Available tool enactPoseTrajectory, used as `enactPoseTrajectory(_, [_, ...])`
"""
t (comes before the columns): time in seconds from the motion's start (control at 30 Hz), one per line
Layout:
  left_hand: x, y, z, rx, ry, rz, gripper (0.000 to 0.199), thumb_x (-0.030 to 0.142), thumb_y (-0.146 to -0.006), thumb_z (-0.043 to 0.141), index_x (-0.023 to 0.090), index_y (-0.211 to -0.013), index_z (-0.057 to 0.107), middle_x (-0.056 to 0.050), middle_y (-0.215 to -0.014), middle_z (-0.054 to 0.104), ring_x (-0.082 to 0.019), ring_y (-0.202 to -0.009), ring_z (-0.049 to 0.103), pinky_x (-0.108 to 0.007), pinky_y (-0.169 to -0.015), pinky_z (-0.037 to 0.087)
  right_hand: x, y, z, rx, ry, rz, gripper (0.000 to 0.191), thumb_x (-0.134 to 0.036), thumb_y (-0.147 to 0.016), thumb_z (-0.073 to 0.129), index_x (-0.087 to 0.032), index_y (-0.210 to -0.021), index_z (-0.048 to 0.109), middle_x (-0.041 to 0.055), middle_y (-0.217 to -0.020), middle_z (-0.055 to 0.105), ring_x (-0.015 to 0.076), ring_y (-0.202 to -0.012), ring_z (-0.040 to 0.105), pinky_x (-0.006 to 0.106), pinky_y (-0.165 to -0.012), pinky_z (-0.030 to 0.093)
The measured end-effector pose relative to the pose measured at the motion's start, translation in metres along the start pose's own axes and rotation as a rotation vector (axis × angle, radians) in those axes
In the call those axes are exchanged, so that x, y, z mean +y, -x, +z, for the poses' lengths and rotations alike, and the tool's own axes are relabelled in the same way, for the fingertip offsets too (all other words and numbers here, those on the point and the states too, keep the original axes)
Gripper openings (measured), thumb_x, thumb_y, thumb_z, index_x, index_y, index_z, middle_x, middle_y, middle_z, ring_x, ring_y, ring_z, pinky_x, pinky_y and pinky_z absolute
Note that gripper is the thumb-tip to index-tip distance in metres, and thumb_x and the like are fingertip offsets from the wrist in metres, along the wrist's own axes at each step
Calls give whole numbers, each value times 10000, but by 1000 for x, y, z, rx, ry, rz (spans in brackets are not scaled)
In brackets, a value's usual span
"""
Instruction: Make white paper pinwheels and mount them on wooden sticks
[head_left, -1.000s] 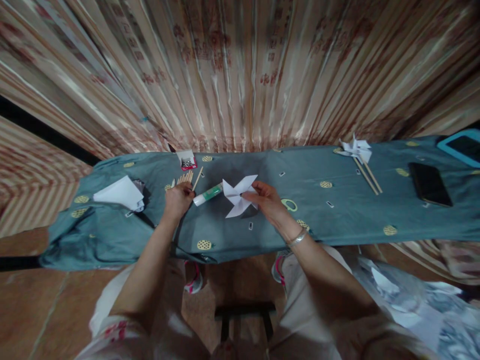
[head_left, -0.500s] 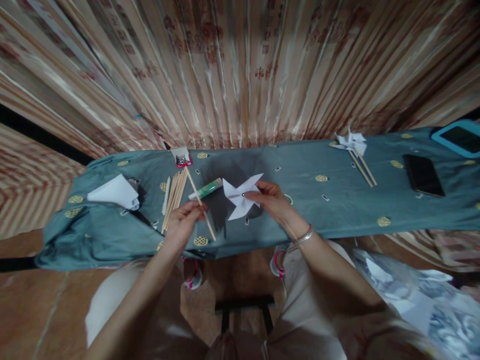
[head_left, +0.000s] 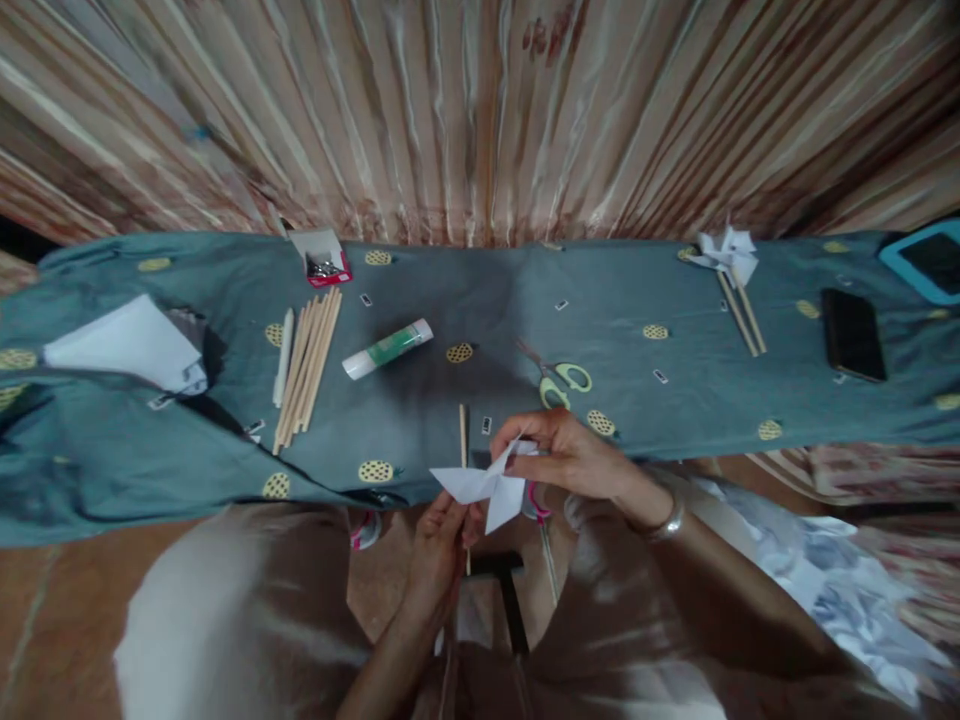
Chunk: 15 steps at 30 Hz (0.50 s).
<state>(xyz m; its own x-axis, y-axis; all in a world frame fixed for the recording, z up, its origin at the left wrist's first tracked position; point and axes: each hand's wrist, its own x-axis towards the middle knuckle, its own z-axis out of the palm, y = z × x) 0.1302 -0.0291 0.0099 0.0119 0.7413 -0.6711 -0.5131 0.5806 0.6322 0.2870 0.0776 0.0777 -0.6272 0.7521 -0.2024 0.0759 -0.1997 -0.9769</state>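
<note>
Over the near table edge, my left hand [head_left: 442, 530] is closed around a thin wooden stick [head_left: 463, 432], which stands roughly upright behind the paper. My right hand [head_left: 562, 455] pinches a white paper pinwheel [head_left: 480, 484] by its centre and right blades. The pinwheel lies across the stick and hides part of it; whether the two are joined I cannot tell. Just beyond my right hand are scissors [head_left: 555, 382] with light green handles. A green and white glue stick [head_left: 390, 348] lies farther back to the left.
On the teal tablecloth [head_left: 510, 300], several wooden sticks [head_left: 309, 370] lie beside a white pen-like stick [head_left: 284, 358]. A small red box [head_left: 324, 262] holds metal pins. Folded white paper [head_left: 131, 345] is at left. Finished pinwheels [head_left: 729, 258], a black phone [head_left: 853, 334] and a blue-framed device [head_left: 926, 262] sit at right.
My left hand has brought the stick right and nearer to me, behind the pinwheel. My right hand has drawn the pinwheel closer and tilted it. The scissors have come into full view.
</note>
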Motion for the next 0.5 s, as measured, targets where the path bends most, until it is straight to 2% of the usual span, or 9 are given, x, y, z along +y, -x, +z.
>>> enactPoseTrajectory(0.1, [-1, -2, -3, 62, 38, -13, 342, 553, -640, 818, 253, -743, 689, 2, -582, 524, -123, -488, 377, -278, -495, 298, 4, 5, 6, 81, 105, 18, 28, -206, -806, 690, -217, -816, 714, -36, -688, 680, 92, -572, 572, 199, -548, 449])
enactPoseTrajectory(0.2, [-2, -2, -6, 84, 105, -37, 402, 545, -563, 880, 236, -754, 709, 10, -630, 578, -82, -480, 334, -241, -478, 258, 11, 4, 10, 183, 179, -26, 81, -178, -812, 654, -223, -847, 712, -12, -794, 719, 122, -695, 638, 226, -637, 492])
enactPoseTrajectory(0.33, [-1, 0, -6, 94, 171, -86, 425, 500, -515, 930, 187, -697, 709, 15, -641, 612, -48, -489, 354, -203, -496, 302, 19, -3, 13, 257, 268, -75, 136, -135, -815, 633, -232, -874, 707, 7, -869, 745, 150, -799, 687, 267, -753, 527])
enactPoseTrajectory(0.5, [-1, 0, -9, 162, 211, -157, 466, 497, -449, 959, 182, -712, 740, -5, -654, 653, -54, -511, 437, -192, -515, 356, 25, -10, 18, 310, 405, -185, 176, -107, -816, 629, -246, -894, 703, 14, -889, 749, 161, -840, 703, 282, -788, 540])
